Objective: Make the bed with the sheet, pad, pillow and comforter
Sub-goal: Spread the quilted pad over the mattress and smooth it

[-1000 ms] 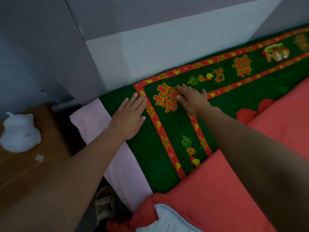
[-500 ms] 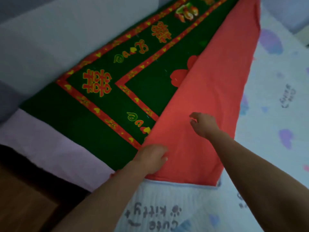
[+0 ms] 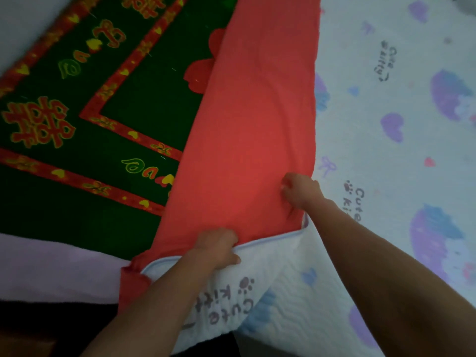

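Our left hand [image 3: 219, 249] grips the piped edge of the white quilted pad with purple kitty print [image 3: 386, 150]. The pad's red side is turned up in a flap over the dark green sheet with red-and-gold borders [image 3: 77, 202]. Our right hand [image 3: 301, 191] pinches that red cloth further along, near the fold.

Home bedroom: green patterned blanket [image 3: 144, 99], kitty-print quilted pad [image 3: 386, 150] spread flat (red layer [image 3: 252, 124] between).

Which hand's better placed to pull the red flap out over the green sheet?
Left, probably. The left hand grips the hem of the flap beside the green sheet; the right hand pinches cloth at the far fold.
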A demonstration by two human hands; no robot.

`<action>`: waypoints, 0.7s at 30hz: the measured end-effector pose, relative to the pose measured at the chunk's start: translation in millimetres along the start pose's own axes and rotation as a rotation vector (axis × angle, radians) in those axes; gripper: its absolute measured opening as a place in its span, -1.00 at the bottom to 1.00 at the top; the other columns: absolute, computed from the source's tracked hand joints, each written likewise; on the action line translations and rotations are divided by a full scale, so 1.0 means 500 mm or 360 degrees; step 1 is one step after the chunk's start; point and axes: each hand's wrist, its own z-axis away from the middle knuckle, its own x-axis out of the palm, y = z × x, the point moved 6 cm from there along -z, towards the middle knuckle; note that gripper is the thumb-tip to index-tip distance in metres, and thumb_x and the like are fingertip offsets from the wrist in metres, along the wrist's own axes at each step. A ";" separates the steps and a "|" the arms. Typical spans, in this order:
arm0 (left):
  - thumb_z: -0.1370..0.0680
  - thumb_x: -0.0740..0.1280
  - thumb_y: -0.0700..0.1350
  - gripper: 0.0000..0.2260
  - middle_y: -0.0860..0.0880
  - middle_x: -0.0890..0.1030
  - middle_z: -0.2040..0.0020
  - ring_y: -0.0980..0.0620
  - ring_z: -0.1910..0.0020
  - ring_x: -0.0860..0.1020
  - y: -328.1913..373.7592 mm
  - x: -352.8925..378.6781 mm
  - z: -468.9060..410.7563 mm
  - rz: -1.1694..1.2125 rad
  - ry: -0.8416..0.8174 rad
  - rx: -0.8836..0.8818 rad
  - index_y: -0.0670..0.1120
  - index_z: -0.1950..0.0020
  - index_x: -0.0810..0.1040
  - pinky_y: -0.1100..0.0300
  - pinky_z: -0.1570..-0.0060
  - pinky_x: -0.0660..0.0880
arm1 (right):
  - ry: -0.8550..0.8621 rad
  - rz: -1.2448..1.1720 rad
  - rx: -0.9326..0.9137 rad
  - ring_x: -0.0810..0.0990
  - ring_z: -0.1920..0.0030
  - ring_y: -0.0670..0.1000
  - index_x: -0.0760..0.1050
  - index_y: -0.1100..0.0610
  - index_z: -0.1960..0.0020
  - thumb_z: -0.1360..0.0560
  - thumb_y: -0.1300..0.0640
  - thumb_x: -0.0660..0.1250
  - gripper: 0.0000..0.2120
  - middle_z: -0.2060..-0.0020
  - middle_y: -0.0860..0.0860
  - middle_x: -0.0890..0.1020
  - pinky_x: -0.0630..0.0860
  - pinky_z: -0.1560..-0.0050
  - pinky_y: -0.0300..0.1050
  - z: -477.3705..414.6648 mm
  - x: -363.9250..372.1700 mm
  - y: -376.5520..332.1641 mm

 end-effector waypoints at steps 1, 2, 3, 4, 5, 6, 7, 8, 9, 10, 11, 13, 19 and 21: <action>-0.48 0.37 0.10 -0.65 -0.11 0.53 -0.22 -0.12 -0.19 0.49 -0.001 0.000 -0.001 0.0034 -0.0002 0.0002 -0.07 -0.16 0.51 0.13 -0.07 0.40 | 0.0000 -0.0017 0.0003 0.50 -0.22 0.18 0.48 0.13 -0.19 -0.54 0.06 0.22 -0.73 -0.19 0.13 0.56 0.37 -0.21 0.05 0.005 0.000 0.002; -0.48 0.36 0.06 -0.69 -0.12 0.52 -0.21 -0.12 -0.18 0.49 -0.001 0.000 0.001 0.0074 0.0000 0.0010 -0.07 -0.14 0.51 0.14 -0.06 0.40 | -0.0005 -0.0033 0.0005 0.50 -0.23 0.18 0.48 0.13 -0.20 -0.54 0.07 0.22 -0.73 -0.19 0.13 0.56 0.37 -0.22 0.06 0.011 0.001 0.005; -0.48 0.35 0.03 -0.74 -0.13 0.53 -0.19 -0.12 -0.15 0.50 -0.003 0.000 0.004 0.0119 0.0003 0.0021 -0.07 -0.10 0.51 0.15 -0.01 0.39 | -0.0018 -0.0050 0.0002 0.49 -0.24 0.17 0.47 0.12 -0.21 -0.53 0.10 0.23 -0.73 -0.21 0.13 0.55 0.37 -0.25 0.06 0.017 0.002 0.006; -0.48 0.35 -0.01 -0.81 -0.13 0.54 -0.15 -0.12 -0.12 0.51 -0.007 -0.001 0.007 0.0164 0.0006 0.0032 -0.06 -0.03 0.49 0.17 0.05 0.37 | -0.0045 -0.0067 -0.0018 0.48 -0.26 0.16 0.47 0.10 -0.23 -0.51 0.13 0.23 -0.70 -0.23 0.11 0.54 0.35 -0.28 0.06 0.024 0.003 0.004; -0.48 0.34 -0.04 -0.85 -0.13 0.54 -0.12 -0.12 -0.09 0.52 -0.011 -0.005 0.013 0.0214 0.0021 0.0038 -0.05 0.01 0.47 0.18 0.11 0.34 | -0.0092 -0.0078 -0.0061 0.47 -0.28 0.14 0.46 0.06 -0.27 -0.49 0.18 0.23 -0.65 -0.27 0.08 0.53 0.33 -0.32 0.05 0.030 0.005 0.001; -0.48 0.34 -0.06 -0.85 -0.12 0.54 -0.10 -0.12 -0.09 0.52 -0.018 -0.010 0.020 0.0271 0.0050 0.0035 -0.06 0.01 0.47 0.20 0.14 0.32 | -0.0164 -0.0092 -0.0122 0.45 -0.32 0.11 0.45 0.03 -0.31 -0.47 0.23 0.22 -0.58 -0.30 0.04 0.51 0.29 -0.36 0.04 0.040 0.008 -0.006; -0.48 0.35 -0.07 -0.82 -0.11 0.54 -0.12 -0.11 -0.09 0.52 -0.027 -0.019 0.032 0.0328 0.0093 0.0032 -0.08 -0.04 0.48 0.21 0.14 0.31 | -0.0257 -0.0112 -0.0197 0.43 -0.35 0.08 0.43 0.01 -0.34 -0.44 0.27 0.22 -0.51 -0.33 0.00 0.49 0.25 -0.40 0.03 0.054 0.011 -0.017; -0.48 0.35 -0.09 -0.76 -0.11 0.54 -0.15 -0.09 -0.11 0.51 -0.037 -0.029 0.043 0.0384 0.0139 0.0021 -0.10 -0.11 0.49 0.22 0.11 0.33 | -0.0359 -0.0127 -0.0266 0.41 -0.37 0.05 0.42 0.00 -0.36 -0.42 0.31 0.22 -0.46 -0.34 -0.02 0.48 0.23 -0.42 0.02 0.067 0.014 -0.028; -0.47 0.36 -0.10 -0.70 -0.10 0.54 -0.18 -0.08 -0.13 0.51 -0.048 -0.042 0.055 0.0433 0.0191 0.0006 -0.12 -0.18 0.49 0.23 0.07 0.36 | -0.0444 -0.0113 -0.0325 0.40 -0.38 0.04 0.41 -0.01 -0.38 -0.40 0.33 0.22 -0.43 -0.34 -0.02 0.48 0.22 -0.43 0.01 0.080 0.017 -0.038; -0.47 0.36 -0.11 -0.66 -0.10 0.54 -0.20 -0.08 -0.14 0.51 -0.063 -0.057 0.072 0.0469 0.0248 -0.0015 -0.12 -0.23 0.48 0.22 0.01 0.40 | -0.0505 -0.0055 -0.0375 0.39 -0.38 0.05 0.39 -0.01 -0.39 -0.40 0.33 0.22 -0.41 -0.33 -0.02 0.48 0.20 -0.43 0.03 0.092 0.019 -0.052; -0.46 0.37 -0.12 -0.65 -0.08 0.54 -0.18 -0.09 -0.13 0.52 -0.075 -0.073 0.089 0.0491 0.0303 -0.0030 -0.13 -0.22 0.48 0.18 -0.03 0.44 | -0.0540 0.0050 -0.0413 0.37 -0.39 0.06 0.37 -0.02 -0.40 -0.40 0.32 0.23 -0.41 -0.33 0.00 0.47 0.17 -0.44 0.06 0.099 0.018 -0.064; -0.41 0.37 -0.11 -0.75 -0.06 0.59 -0.03 -0.10 0.00 0.56 -0.110 -0.109 0.129 0.0499 0.0447 -0.0069 -0.10 -0.07 0.50 0.05 0.03 0.52 | -0.0521 0.0313 -0.0496 0.36 -0.39 0.07 0.37 -0.02 -0.39 -0.41 0.27 0.26 -0.43 -0.32 0.00 0.47 0.13 -0.43 0.10 0.106 0.011 -0.103; -0.34 0.37 -0.14 -0.82 -0.02 0.47 0.30 -0.06 0.28 0.48 -0.234 -0.215 0.276 0.0488 0.0789 -0.0266 -0.03 0.24 0.35 0.11 0.32 0.39 | -0.0119 0.0644 -0.0823 0.52 -0.21 0.08 0.49 -0.01 -0.23 -0.39 0.13 0.32 -0.59 -0.13 0.01 0.60 0.24 -0.23 -0.05 0.080 -0.069 -0.269; -0.34 0.38 -0.15 -0.77 -0.01 0.44 0.32 -0.05 0.31 0.44 -0.280 -0.238 0.328 0.0492 0.0868 -0.0345 -0.01 0.27 0.30 0.12 0.34 0.34 | 0.0085 0.0687 -0.0923 0.55 -0.14 0.12 0.50 0.02 -0.18 -0.41 0.09 0.32 -0.66 -0.08 0.06 0.62 0.28 -0.16 -0.07 0.075 -0.107 -0.348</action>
